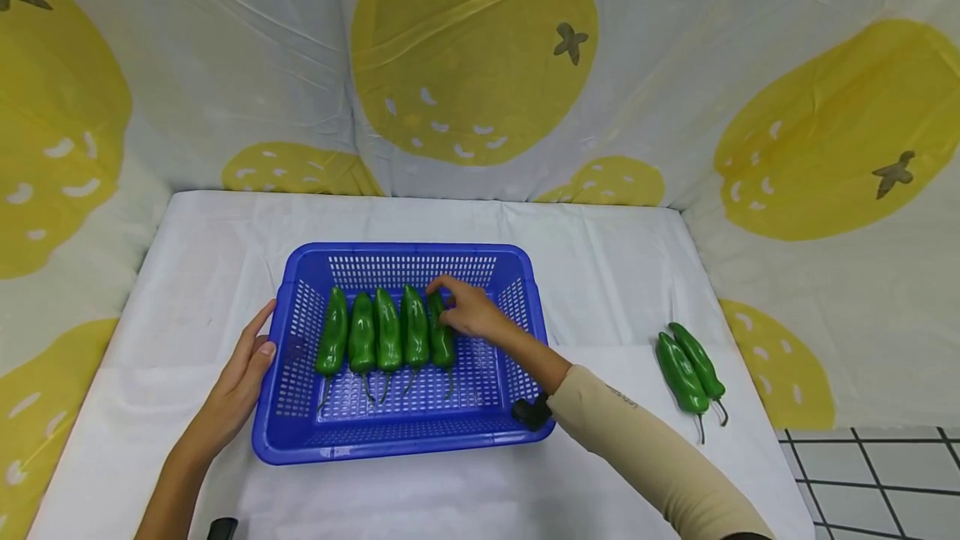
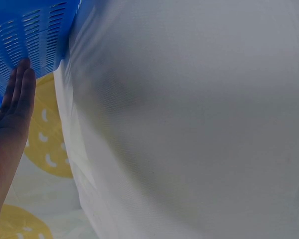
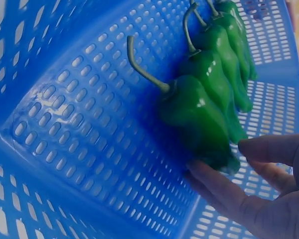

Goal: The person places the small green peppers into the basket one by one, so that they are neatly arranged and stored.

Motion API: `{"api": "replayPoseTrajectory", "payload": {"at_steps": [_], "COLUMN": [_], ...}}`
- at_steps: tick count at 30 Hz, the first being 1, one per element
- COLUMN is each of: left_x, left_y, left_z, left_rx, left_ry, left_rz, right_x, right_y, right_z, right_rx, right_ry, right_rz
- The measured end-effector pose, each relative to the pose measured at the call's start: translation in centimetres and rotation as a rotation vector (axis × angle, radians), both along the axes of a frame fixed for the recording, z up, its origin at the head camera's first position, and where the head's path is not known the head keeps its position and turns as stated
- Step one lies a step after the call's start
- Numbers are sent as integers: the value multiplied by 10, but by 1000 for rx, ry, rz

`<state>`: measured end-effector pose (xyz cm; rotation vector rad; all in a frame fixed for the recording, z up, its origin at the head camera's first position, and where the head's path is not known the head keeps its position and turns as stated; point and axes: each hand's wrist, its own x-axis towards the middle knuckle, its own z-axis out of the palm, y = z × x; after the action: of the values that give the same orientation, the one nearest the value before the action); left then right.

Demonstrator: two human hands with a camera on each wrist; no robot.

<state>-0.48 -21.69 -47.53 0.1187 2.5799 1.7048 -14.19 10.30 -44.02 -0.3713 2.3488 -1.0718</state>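
A blue plastic basket point(image 1: 405, 452) stands on the white-covered table, with several green chili peppers point(image 1: 362, 336) lying side by side in it, stems toward the near side. My left hand point(image 1: 236, 377) rests against the basket's left wall with its fingers straight; in the left wrist view the fingers point(image 2: 26, 94) lie along the slotted side. Inside the basket, my right hand point(image 1: 471, 308) has its thumb and fingers curved round the far tip of the rightmost green chili pepper point(image 3: 194, 112). Part of that pepper is hidden by the hand in the head view.
Two more green chili peppers point(image 1: 690, 369) lie together on the table to the right of the basket. A cloth point(image 1: 465, 48) with yellow fruit prints hangs behind and at the sides. Tiled floor point(image 1: 877, 473) shows beyond the table's right edge.
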Motion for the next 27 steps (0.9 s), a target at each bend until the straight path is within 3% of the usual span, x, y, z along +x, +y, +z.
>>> {"api": "replayPoseTrajectory", "payload": {"at_steps": [11,27], "left_x": [-1,-1], "left_y": [0,0], "left_z": [0,1], "left_rx": [-15,-27], "left_ry": [-6,-7], "left_rz": [-1,-3], "right_x": [1,6], "right_y": [7,48], "right_z": [6,39], "right_rx": [46,-33], "right_ry": [182,220], "right_rz": [49,-72]}}
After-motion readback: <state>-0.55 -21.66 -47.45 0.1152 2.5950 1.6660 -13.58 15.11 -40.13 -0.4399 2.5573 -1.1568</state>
